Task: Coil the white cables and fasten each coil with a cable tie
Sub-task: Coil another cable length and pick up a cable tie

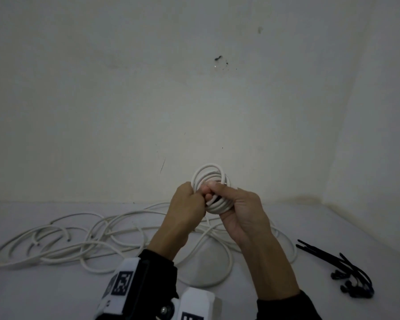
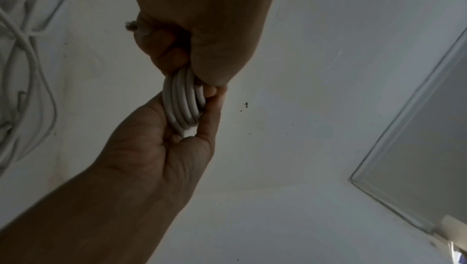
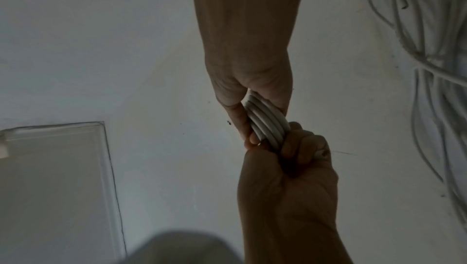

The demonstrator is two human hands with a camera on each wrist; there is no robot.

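White round cable, wound into a small tight coil (image 1: 214,188) of several turns, is held up in the air between both hands, above the white table (image 1: 310,285) and in front of the pale wall. The left hand (image 1: 187,204) curls its fingers round the coil's left side, closed over the strands. The right hand (image 1: 243,209) grips the coil's lower right part, with the thumb laid across the front of the turns and the fingers wrapped behind them. In the left wrist view the right hand (image 2: 166,148) pinches the bundled strands (image 2: 183,104) between thumb and fingers, while a short cable end sticks out beside the left hand's fingers (image 2: 161,48). In the right wrist view the same strands (image 3: 267,122) run between the two hands.

Loose white cables (image 1: 79,245) lie tangled on the table below and to the left of the hands, reaching under the wrists. Black plastic cable ties (image 1: 342,266) lie in a bunch on the table to the right, well apart from the coil.
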